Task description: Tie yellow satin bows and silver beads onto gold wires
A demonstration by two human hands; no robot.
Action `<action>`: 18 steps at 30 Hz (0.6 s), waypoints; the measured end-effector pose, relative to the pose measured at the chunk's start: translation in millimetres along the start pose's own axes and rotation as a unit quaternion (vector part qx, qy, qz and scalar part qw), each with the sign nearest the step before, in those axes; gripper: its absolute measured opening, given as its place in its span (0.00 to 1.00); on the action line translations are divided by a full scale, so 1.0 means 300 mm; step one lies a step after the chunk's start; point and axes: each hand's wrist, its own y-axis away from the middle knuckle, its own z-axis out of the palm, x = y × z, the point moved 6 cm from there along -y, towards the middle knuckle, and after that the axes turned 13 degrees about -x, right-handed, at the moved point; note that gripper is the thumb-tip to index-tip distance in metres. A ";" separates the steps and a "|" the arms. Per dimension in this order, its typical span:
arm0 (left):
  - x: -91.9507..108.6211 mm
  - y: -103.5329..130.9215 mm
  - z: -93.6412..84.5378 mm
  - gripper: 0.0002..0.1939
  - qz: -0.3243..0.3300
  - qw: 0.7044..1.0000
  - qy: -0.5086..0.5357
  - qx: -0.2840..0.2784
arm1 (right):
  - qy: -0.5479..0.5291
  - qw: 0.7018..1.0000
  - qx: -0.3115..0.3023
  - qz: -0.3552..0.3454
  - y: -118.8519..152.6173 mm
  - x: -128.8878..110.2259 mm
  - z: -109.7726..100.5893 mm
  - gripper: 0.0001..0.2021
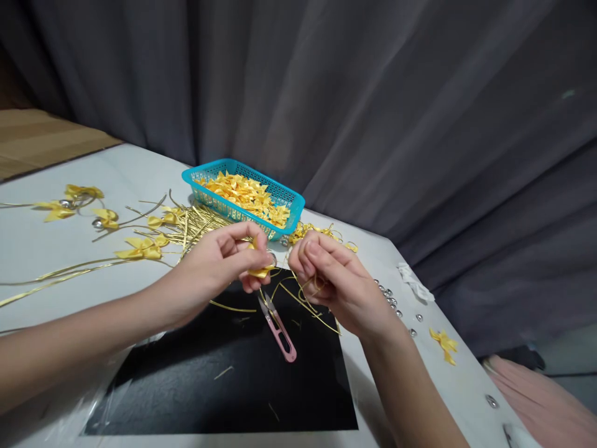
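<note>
My left hand [233, 258] pinches a yellow ribbon bow [261, 271], mostly covered by the fingers, with a small shiny silver piece at the fingertips. Close beside it, my right hand [329, 274] is closed, thumb pressed against the fingers, on a thin gold cord [311, 289] that loops below the hand. Both hands are raised over the far edge of a black mat [224, 379]. Pink thread snips [281, 333] lie on the mat just below them, blades pointing away. Loose gold cord ends trail across the mat's far side.
Behind the hands stands a blue basket [298, 208] of yellow bows, beside a bundle of gold cords [200, 221]. Finished-looking bows with cords [142, 247] lie left. Several silver bells or beads [392, 302], a bow [444, 345] and a crumpled white piece [415, 282] lie right. A grey curtain [298, 93] hangs behind.
</note>
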 end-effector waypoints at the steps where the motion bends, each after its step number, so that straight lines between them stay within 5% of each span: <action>1: -0.001 -0.001 -0.001 0.09 0.003 1.000 -0.004 0.001 | 0.007 1.000 -0.001 0.000 0.004 -0.008 0.000 0.16; 12: 0.023 -0.001 0.030 0.10 0.000 0.998 -0.017 -0.060 | 0.144 0.987 0.065 0.006 0.024 -0.060 -0.010 0.16; 18: 0.040 0.001 0.017 0.17 0.022 0.997 -0.061 -0.030 | 0.121 0.980 0.132 0.081 0.013 -0.010 -0.010 0.14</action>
